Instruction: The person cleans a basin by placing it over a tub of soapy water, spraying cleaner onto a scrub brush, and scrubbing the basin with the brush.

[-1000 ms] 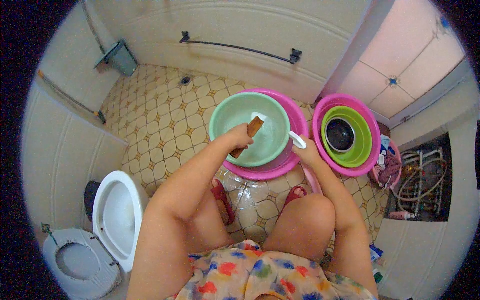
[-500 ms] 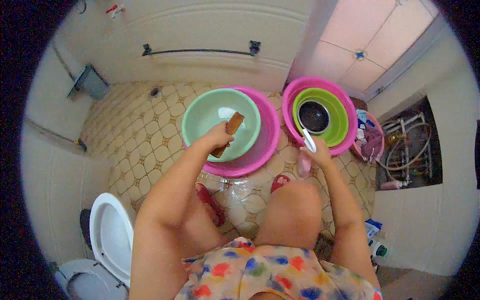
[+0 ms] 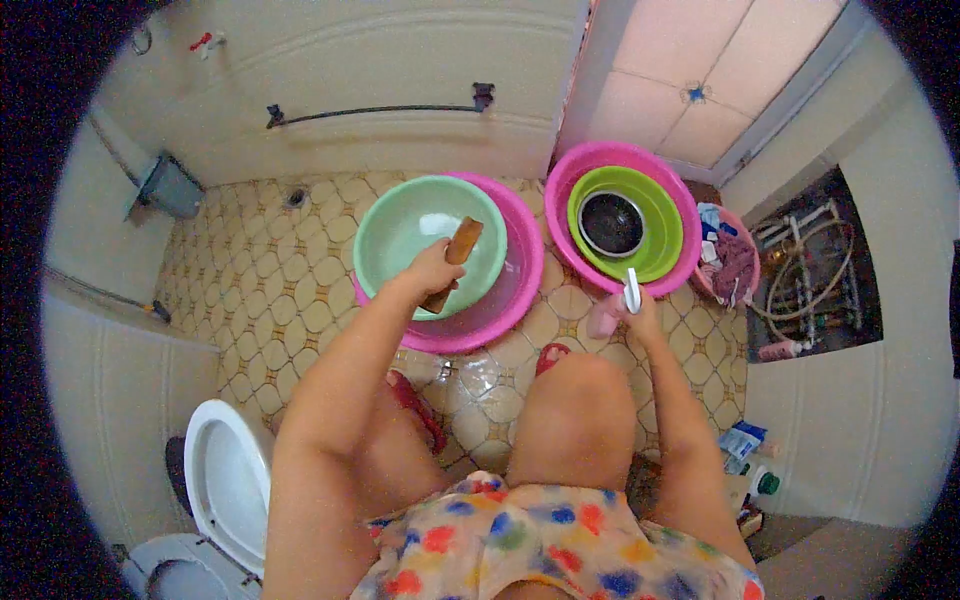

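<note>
My left hand [image 3: 434,272] is closed around a flat brown wooden block, perhaps a brush [image 3: 464,240]; its underside is hidden. The hand is above the near side of a pale green basin [image 3: 382,215], which rests in a larger pink basin [image 3: 522,270]. On the right, my right hand [image 3: 643,314] grips a pink spray bottle [image 3: 604,316] by its neck, the white trigger head [image 3: 632,291] sticking up. That hand is just in front of another pink basin [image 3: 672,180], in which sit a lime green basin [image 3: 672,235] and a dark round bowl [image 3: 612,223].
A pink basket [image 3: 757,275] of clothes stands near pipes in a wall recess [image 3: 810,265]. The toilet seat [image 3: 228,480] is at lower left, several bottles [image 3: 745,450] at lower right. A metal bar [image 3: 380,110] runs along the far wall. The tiled floor [image 3: 270,290] looks wet near my feet.
The view has shifted slightly, so the basins appear farther left. My right hand has drawn back a little from the right basin, and the spray bottle has turned. My left hand keeps its grip.
</note>
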A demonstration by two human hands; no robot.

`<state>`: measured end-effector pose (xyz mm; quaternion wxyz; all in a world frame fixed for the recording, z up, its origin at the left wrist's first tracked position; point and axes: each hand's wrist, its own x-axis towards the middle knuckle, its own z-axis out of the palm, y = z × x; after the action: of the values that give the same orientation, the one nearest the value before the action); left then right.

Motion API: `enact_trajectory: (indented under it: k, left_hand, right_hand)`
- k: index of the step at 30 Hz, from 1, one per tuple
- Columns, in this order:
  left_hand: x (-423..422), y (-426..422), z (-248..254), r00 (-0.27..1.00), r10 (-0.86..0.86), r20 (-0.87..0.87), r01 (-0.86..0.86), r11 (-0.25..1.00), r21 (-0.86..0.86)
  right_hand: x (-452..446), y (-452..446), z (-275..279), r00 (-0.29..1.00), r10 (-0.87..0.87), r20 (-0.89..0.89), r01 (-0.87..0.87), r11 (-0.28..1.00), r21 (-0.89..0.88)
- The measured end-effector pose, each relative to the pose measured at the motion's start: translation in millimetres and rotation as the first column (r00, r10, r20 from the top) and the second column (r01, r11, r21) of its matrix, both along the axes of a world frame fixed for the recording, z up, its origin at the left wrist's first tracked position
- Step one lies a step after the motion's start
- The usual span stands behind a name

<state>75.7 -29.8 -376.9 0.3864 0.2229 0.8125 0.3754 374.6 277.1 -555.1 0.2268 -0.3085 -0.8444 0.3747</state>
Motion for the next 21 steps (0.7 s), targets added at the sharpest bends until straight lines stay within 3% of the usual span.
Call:
enact_trajectory:
  k: [2, 3, 6, 7, 9, 11, 14, 16, 18, 19, 21]
  left_hand:
    - [4, 3, 3, 0.999, 0.029, 0.036, -0.03, 0.999, 0.023]
    - [11, 2, 14, 1.0, 0.023, 0.001, -0.023, 1.0, 0.006]
    - [18, 2, 19, 0.995, 0.091, -0.033, -0.088, 0.993, 0.082]
    - [18, 1, 22, 0.995, 0.07, -0.075, -0.063, 0.993, 0.095]
    - [21, -2, 8, 0.992, 0.128, 0.009, -0.127, 0.967, 0.222]
    - [28, -2, 12, 0.971, 0.168, 0.171, -0.217, 0.918, 0.332]
    - [38, 7, 17, 0.908, 0.178, 0.38, -0.355, 0.807, 0.472]
    - [41, 12, 28, 0.91, 0.163, 0.381, -0.351, 0.791, 0.501]
    - [31, 16, 23, 0.94, 0.129, 0.317, -0.293, 0.783, 0.549]
    - [46, 7, 60, 0.953, 0.152, 0.263, -0.272, 0.812, 0.517]
    - [41, -1, 82, 0.974, 0.046, 0.224, -0.15, 0.868, 0.473]
  right_hand:
    - [-3, -13, 47, 0.998, 0.019, 0.053, -0.014, 0.995, -0.1]
    - [-4, -13, 50, 0.996, -0.016, 0.086, 0.006, 0.994, 0.112]
    - [-3, -17, 77, 0.96, -0.233, 0.156, 0.156, 0.905, 0.395]
    - [-10, -3, 74, 0.983, -0.183, 0.024, 0.152, 0.878, 0.454]
    - [-29, -7, 112, 0.989, -0.066, 0.133, 0.046, 0.988, 0.15]
    - [-61, -27, 159, 0.984, 0.11, 0.14, -0.085, 0.982, -0.169]
    - [-110, -87, 227, 0.938, 0.346, 0.018, -0.266, 0.752, -0.603]
    - [-139, -126, 254, 0.921, 0.389, -0.035, -0.307, 0.665, -0.681]
    - [-162, -156, 276, 0.863, 0.504, 0.031, -0.34, 0.627, -0.701]
    - [-174, -168, 277, 0.873, 0.488, 0.019, -0.344, 0.643, -0.685]
    - [-195, -185, 272, 0.891, 0.454, -0.005, -0.345, 0.67, -0.657]
